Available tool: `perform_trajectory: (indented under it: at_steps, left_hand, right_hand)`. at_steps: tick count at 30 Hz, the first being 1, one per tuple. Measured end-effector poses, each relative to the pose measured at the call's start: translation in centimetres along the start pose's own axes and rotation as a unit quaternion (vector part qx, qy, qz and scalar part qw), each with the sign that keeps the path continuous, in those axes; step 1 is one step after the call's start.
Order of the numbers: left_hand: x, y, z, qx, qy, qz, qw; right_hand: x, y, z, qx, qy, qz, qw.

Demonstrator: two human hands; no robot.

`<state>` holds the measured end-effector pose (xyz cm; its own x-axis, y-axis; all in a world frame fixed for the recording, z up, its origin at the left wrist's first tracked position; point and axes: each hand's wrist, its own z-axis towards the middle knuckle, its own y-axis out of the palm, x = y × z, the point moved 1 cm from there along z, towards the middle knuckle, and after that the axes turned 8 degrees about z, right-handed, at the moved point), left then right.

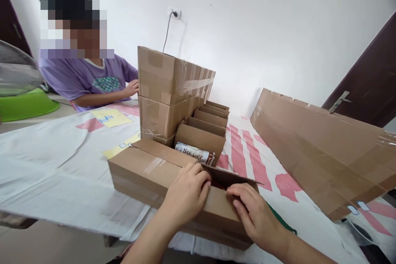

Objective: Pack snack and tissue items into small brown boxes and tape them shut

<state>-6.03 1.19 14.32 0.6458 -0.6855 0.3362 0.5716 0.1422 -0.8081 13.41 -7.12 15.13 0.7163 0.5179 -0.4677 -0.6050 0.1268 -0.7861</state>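
A long, low cardboard box [139, 177] lies across the front of the table, its right part open. Its raised flap [236, 176] stands along the far side of the opening; what is inside is mostly hidden. My left hand [190, 183] has its fingers bent over the box top at the left of the gap. At the gap's right, my right hand [247, 204] grips the near edge with curled fingers. Just behind the box, a white packet printed "Su-per" [193, 152] rests in the nearest of several open cardboard boxes [201, 134] standing in a row.
Two stacked rows of taped cardboard boxes [156, 74] rise at the centre left. Behind them sits a person in a purple shirt [105, 78], one hand by the stack. A large cardboard panel [309, 140] leans on the right. Yellow sheets [113, 117] lie on the tablecloth [62, 152].
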Motion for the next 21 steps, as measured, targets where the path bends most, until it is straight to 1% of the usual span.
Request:
perform_trajectory:
  at_steps: [4, 9, 11, 13, 17, 21]
  left_hand:
    - [0.2, -0.1, -0.3, -0.02, 0.008, 0.003, 1.0]
    - [0.6, -0.2, -0.2, -0.014, 0.024, -0.022, 0.999]
    - [0.7, -0.3, -0.2, -0.018, 0.033, -0.028, 0.999]
    - [0.7, -0.5, -0.4, -0.02, 0.044, -0.034, 0.998]
    - [0.7, -0.6, -0.8, 0.016, 0.062, -0.028, 0.998]
    - [1.1, 0.0, -1.0, 0.044, 0.058, 0.014, 0.997]
  right_hand:
    - [0.1, 0.0, 0.0, -0.013, 0.001, 0.001, 1.0]
    - [0.2, 0.2, 0.0, -0.019, -0.002, -0.005, 1.0]
    - [0.3, 0.1, 0.0, 0.005, -0.002, -0.006, 1.0]
    - [0.3, 0.0, -0.1, 0.044, -0.002, -0.009, 0.999]
    - [0.5, -0.1, -0.6, 0.094, 0.009, -0.002, 0.995]
    - [0.7, -0.1, -1.0, 0.125, 0.048, 0.004, 0.991]
